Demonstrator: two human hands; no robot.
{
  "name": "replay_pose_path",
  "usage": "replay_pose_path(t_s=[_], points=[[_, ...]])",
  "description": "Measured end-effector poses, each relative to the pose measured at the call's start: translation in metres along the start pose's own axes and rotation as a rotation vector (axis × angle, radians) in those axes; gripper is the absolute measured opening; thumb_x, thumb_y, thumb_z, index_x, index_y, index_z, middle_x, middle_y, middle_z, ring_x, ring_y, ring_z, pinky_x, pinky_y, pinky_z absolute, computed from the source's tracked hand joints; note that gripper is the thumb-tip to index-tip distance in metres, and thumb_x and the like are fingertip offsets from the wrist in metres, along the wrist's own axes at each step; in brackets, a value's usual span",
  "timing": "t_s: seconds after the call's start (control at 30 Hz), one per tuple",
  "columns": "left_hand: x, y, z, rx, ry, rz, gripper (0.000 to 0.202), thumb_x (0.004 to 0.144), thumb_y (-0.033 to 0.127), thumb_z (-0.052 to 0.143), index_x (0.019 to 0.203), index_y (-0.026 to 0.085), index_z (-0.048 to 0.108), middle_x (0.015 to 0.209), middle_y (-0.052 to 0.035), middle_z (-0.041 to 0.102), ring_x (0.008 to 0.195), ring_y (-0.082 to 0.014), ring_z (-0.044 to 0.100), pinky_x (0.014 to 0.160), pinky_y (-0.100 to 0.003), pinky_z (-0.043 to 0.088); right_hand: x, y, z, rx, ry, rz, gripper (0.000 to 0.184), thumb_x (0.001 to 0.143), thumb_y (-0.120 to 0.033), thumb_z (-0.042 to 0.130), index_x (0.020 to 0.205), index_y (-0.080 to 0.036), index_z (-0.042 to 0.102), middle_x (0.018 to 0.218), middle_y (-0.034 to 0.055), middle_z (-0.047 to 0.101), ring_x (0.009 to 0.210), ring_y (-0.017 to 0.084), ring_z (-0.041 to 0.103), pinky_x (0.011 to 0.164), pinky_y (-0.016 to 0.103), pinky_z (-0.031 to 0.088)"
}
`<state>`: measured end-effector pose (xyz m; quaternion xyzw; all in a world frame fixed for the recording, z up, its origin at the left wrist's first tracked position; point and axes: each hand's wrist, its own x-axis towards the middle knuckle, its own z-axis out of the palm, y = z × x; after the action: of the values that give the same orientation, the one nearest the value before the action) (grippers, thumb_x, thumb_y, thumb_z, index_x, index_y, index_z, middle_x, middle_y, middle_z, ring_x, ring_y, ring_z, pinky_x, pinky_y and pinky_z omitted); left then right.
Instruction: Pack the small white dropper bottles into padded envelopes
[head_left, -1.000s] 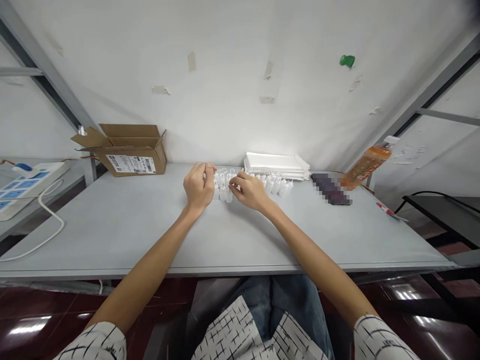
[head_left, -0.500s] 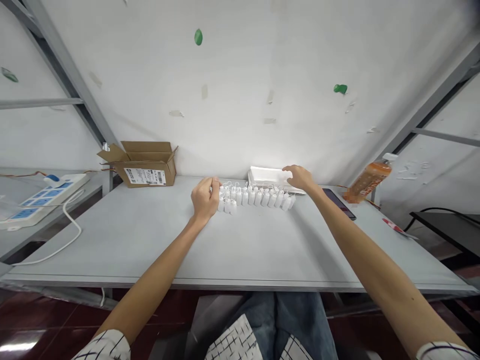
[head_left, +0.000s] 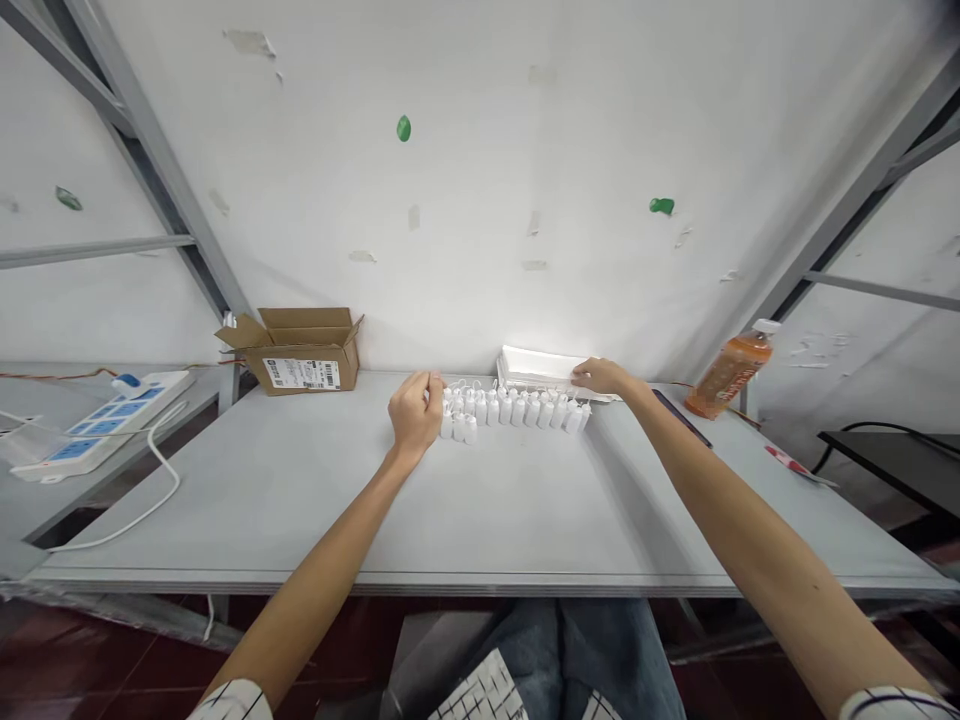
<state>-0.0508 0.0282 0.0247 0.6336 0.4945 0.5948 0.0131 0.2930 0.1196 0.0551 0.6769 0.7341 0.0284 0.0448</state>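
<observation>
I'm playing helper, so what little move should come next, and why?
Perhaps the right hand should pinch the right end of the white stack, because that hand is right there, while the left hand is beside the small white pieces.

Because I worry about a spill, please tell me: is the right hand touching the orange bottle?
Apart. The head view shows a wide gap, with wall visible between the right hand and the bottle.

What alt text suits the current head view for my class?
A person's right hand is at a white stack on a grey table; the curled left hand is beside small white cylinders. An open carton stands left, an orange bottle right.
</observation>
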Motion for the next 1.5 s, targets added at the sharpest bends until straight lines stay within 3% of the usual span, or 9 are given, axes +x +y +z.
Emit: replay_pose_path(t_s=[0.17, 0.4, 0.6, 0.83, 0.97, 1.1, 1.2, 1.33, 1.5], points=[[0.0, 0.0, 0.001, 0.023, 0.007, 0.018, 0.04, 0.096, 0.033, 0.04, 0.063, 0.019, 0.057, 0.066, -0.0028, 0.064, 0.065, -0.0135, 0.061, 0.058, -0.026, 0.041, 0.002, 0.001, 0.0, -0.028, 0.023, -0.001, 0.031, 0.093, -0.026, 0.049, 0.112, -0.021, 0.073, 0.115, 0.0077, 0.072, 0.105, 0.022, 0.065, 0.081, 0.026, 0.045], [-0.001, -0.002, 0.001, 0.026, 0.008, 0.031, 0.04, 0.096, 0.033, 0.041, 0.062, 0.018, 0.058, 0.065, -0.0029, 0.064, 0.064, -0.0136, 0.06, 0.058, -0.026, 0.041, 0.008, -0.014, 0.012, -0.12, 0.154, 0.061, 0.036, 0.084, -0.008, 0.049, 0.111, -0.013, 0.072, 0.109, 0.0192, 0.071, 0.099, 0.027, 0.067, 0.083, 0.033, 0.042], [0.0, -0.003, 0.001, 0.035, 0.006, 0.04, 0.042, 0.096, 0.034, 0.04, 0.062, 0.019, 0.057, 0.065, -0.0028, 0.064, 0.064, -0.0135, 0.059, 0.059, -0.026, 0.042, 0.004, -0.022, 0.012, -0.154, 0.371, 0.073, 0.032, 0.087, -0.005, 0.042, 0.098, -0.008, 0.071, 0.096, 0.0196, 0.072, 0.087, 0.023, 0.066, 0.095, 0.037, 0.031], [0.001, -0.004, 0.001, 0.037, 0.029, 0.05, 0.041, 0.096, 0.034, 0.04, 0.061, 0.019, 0.057, 0.064, -0.0027, 0.064, 0.063, -0.0138, 0.06, 0.059, -0.026, 0.043, -0.01, -0.015, -0.016, -0.145, 0.671, 0.001, 0.027, 0.085, -0.004, 0.04, 0.084, -0.01, 0.066, 0.083, 0.0157, 0.067, 0.074, 0.023, 0.054, 0.075, 0.032, 0.032], [0.004, -0.005, -0.001, 0.027, 0.064, 0.057, 0.039, 0.094, 0.033, 0.041, 0.062, 0.019, 0.058, 0.065, -0.0033, 0.065, 0.064, -0.0143, 0.061, 0.061, -0.026, 0.044, -0.044, -0.021, -0.036, -0.156, 0.955, -0.195, 0.025, 0.08, 0.0, 0.044, 0.067, -0.016, 0.058, 0.067, 0.008, 0.057, 0.064, 0.02, 0.044, 0.063, 0.03, 0.028], [0.01, -0.007, -0.006, -0.044, 0.123, -0.004, 0.038, 0.093, 0.035, 0.041, 0.063, 0.019, 0.059, 0.067, -0.004, 0.067, 0.065, -0.0147, 0.063, 0.062, -0.026, 0.046, -0.109, -0.043, -0.044, -0.187, 1.073, -0.395, 0.028, 0.083, 0.004, 0.042, 0.071, -0.017, 0.057, 0.072, 0.0055, 0.057, 0.067, 0.017, 0.044, 0.055, 0.028, 0.022], [0.016, -0.008, -0.012, -0.137, 0.162, -0.123, 0.037, 0.092, 0.035, 0.043, 0.065, 0.018, 0.061, 0.064, -0.003, 0.066, 0.06, -0.0136, 0.061, 0.058, -0.024, 0.046, -0.161, -0.066, -0.033, -0.146, 1.133, -0.529, 0.027, 0.085, 0.004, 0.045, 0.081, -0.018, 0.061, 0.076, 0.0033, 0.059, 0.069, 0.015, 0.045, 0.054, 0.027, 0.023], [0.022, -0.007, -0.027, -0.229, 0.142, -0.148, 0.038, 0.093, 0.039, 0.044, 0.068, 0.017, 0.063, 0.063, -0.0024, 0.064, 0.054, -0.0121, 0.057, 0.053, -0.024, 0.045, -0.203, -0.095, 0.002, -0.056, 1.041, -0.716, 0.021, 0.09, -0.001, 0.047, 0.088, -0.016, 0.062, 0.075, 0.0037, 0.058, 0.069, 0.015, 0.044, 0.059, 0.026, 0.031], [0.017, 0.006, -0.05, -0.204, -0.051, 0.018, 0.037, 0.092, 0.038, 0.046, 0.065, 0.018, 0.062, 0.064, -0.0021, 0.064, 0.056, -0.0119, 0.058, 0.056, -0.024, 0.046, -0.207, -0.128, 0.046, -0.064, 0.811, -0.809, 0.021, 0.094, -0.006, 0.043, 0.092, -0.016, 0.061, 0.078, 0.0058, 0.057, 0.072, 0.017, 0.046, 0.061, 0.03, 0.033]])
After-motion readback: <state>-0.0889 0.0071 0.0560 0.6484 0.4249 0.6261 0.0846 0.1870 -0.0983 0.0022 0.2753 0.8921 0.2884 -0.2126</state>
